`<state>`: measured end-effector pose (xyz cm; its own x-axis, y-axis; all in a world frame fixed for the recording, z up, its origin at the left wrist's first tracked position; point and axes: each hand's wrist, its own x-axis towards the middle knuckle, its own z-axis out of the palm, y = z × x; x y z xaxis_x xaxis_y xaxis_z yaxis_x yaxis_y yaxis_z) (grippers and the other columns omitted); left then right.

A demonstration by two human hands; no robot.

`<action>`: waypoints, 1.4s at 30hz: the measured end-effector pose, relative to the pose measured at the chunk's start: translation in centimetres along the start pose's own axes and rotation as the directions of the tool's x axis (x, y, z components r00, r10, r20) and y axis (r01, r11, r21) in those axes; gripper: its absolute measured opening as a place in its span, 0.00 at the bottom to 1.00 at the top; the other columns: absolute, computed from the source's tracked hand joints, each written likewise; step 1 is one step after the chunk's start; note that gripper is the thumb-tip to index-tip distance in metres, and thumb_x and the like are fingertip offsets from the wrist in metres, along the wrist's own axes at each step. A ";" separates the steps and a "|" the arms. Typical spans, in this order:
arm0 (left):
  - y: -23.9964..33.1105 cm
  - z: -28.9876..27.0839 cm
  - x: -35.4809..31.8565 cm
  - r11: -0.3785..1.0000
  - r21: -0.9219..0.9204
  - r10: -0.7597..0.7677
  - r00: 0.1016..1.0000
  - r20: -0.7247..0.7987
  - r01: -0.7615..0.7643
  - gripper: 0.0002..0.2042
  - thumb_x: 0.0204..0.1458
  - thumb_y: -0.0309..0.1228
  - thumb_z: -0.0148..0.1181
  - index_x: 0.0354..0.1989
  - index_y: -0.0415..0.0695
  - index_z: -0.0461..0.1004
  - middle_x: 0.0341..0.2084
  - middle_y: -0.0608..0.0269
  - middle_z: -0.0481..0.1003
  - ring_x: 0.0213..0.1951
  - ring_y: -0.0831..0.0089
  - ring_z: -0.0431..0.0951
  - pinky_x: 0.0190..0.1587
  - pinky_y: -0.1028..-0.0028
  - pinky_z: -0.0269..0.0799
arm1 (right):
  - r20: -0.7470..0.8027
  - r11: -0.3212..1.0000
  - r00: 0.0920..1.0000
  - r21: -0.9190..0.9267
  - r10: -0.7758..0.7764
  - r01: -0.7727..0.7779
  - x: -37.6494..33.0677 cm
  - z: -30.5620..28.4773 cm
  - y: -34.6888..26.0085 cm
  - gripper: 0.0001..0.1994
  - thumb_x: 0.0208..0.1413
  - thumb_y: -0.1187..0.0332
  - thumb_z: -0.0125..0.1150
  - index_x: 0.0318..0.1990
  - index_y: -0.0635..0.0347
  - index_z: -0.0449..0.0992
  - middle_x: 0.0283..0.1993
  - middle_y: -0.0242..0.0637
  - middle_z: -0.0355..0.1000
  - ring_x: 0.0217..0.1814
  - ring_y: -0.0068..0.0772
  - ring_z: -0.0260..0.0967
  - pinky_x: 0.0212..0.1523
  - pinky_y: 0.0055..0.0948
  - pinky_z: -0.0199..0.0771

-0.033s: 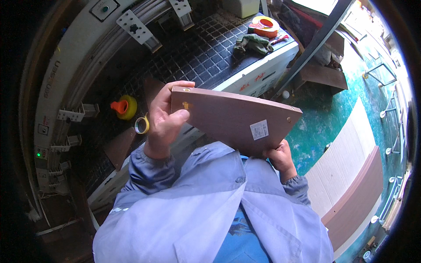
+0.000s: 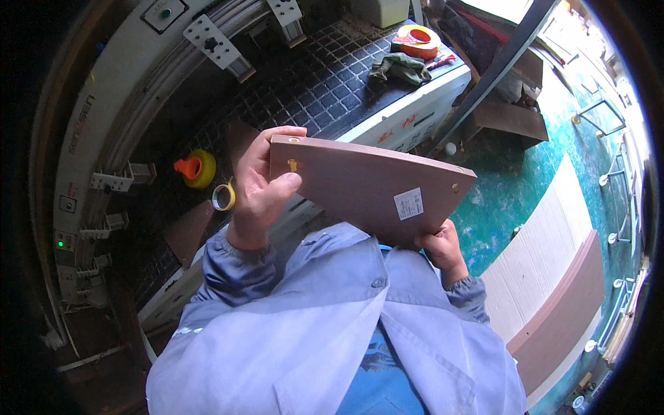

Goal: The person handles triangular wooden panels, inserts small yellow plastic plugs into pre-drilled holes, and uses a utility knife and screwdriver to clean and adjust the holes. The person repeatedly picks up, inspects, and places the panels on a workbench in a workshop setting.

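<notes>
A brown wooden panel (image 2: 346,173) is held up in front of my chest, tilted, with its thick edge toward the far side. It bears a white label (image 2: 409,205), a hole near its right corner and a yellowish mark near its left end. My left hand (image 2: 263,187) grips the left end, thumb on the face and fingers over the edge. With its thumb at the lower right edge, my right hand (image 2: 441,245) is closed on the same panel; its other fingers are hidden behind it.
A machine with a black gridded bed (image 2: 311,83) runs along the left. An orange-and-yellow tape roll (image 2: 200,169) and a smaller yellow tape roll (image 2: 223,197) lie there. Another tape roll (image 2: 418,43) and a green cloth (image 2: 401,68) sit at its far end. Brown panels (image 2: 564,318) are stacked at right.
</notes>
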<state>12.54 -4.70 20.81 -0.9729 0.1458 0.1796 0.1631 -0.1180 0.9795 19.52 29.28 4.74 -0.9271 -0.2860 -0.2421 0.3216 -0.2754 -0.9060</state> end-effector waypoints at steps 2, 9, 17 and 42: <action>0.0 0.1 -0.2 0.998 0.055 -0.008 1.000 -0.031 0.009 0.26 0.50 0.28 0.59 0.60 0.35 0.71 0.46 0.55 0.78 0.49 0.70 0.79 0.56 0.69 0.75 | -0.004 1.000 1.000 0.013 -0.010 0.010 0.0 0.3 -0.3 0.16 0.44 0.81 0.61 0.44 0.67 0.81 0.40 0.33 0.81 0.37 0.24 0.75 0.38 0.27 0.75; -0.1 -0.3 -0.1 0.997 0.076 -0.016 0.999 -0.046 0.019 0.24 0.51 0.25 0.57 0.59 0.35 0.72 0.45 0.56 0.79 0.47 0.71 0.79 0.56 0.70 0.75 | -0.025 0.999 0.999 0.033 -0.026 0.027 0.1 1.2 -0.4 0.17 0.44 0.79 0.62 0.46 0.68 0.80 0.40 0.34 0.81 0.35 0.23 0.74 0.37 0.26 0.75; -0.9 -1.1 0.0 0.998 0.053 -0.022 0.998 -0.056 0.025 0.22 0.52 0.28 0.57 0.57 0.35 0.74 0.44 0.55 0.80 0.46 0.70 0.80 0.54 0.68 0.77 | -0.007 0.999 1.000 -0.029 0.020 -0.020 0.3 0.5 -0.1 0.18 0.45 0.76 0.65 0.47 0.68 0.80 0.40 0.32 0.79 0.37 0.22 0.73 0.38 0.26 0.73; -5.0 -0.2 1.1 0.997 -0.009 0.073 0.964 -0.257 -0.078 0.28 0.58 0.15 0.60 0.67 0.44 0.63 0.46 0.60 0.75 0.48 0.74 0.77 0.57 0.71 0.76 | 0.026 0.991 0.999 0.132 -0.027 0.024 1.0 0.3 -0.4 0.21 0.57 0.70 0.66 0.58 0.68 0.75 0.55 0.40 0.78 0.53 0.30 0.75 0.57 0.32 0.75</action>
<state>10.59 -4.15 16.13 -0.9677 -0.1203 0.2215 0.2373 -0.1383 0.9615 18.50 28.84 4.91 -0.9303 -0.3021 -0.2081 0.3220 -0.4006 -0.8578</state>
